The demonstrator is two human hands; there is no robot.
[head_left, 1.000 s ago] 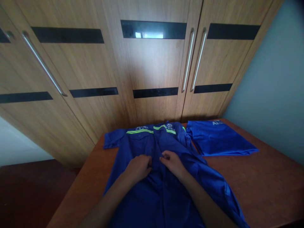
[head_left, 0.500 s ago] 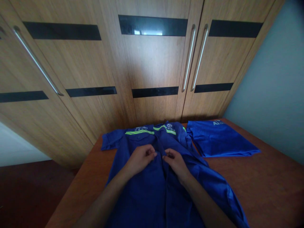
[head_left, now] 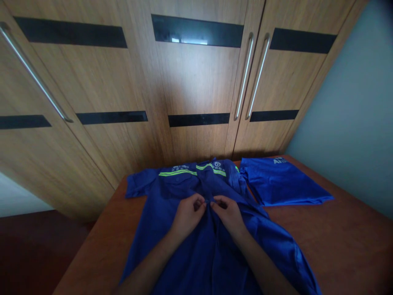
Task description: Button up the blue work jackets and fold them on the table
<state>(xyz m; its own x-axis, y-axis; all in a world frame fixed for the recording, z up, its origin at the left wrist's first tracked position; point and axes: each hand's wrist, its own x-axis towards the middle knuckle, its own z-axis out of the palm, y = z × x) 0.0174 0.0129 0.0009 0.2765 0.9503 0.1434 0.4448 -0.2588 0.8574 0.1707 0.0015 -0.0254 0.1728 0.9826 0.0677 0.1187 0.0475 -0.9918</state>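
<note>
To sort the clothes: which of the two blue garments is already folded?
The stripeless garment on the right, a neat rectangle; the striped shirt lies spread out.

blue work shirt (head_left: 184,250): lower part cut off by the bottom edge, hem not seen. left hand (head_left: 188,214) and right hand (head_left: 229,214) pinch the shirt front at its middle. the spot between their fingertips is too small and dark to tell button from hole. both forearms run out at the bottom edge. white chest prints above the yellow stripes too small to read. folded blue garment (head_left: 282,184): white lettering at its far edge unreadable. table (head_left: 337,237): near edge out of frame, middle hidden under the shirt. wardrobe (head_left: 196,82): top cut off. left door handle (head_left: 33,71) runs out at the upper left corner.
</note>
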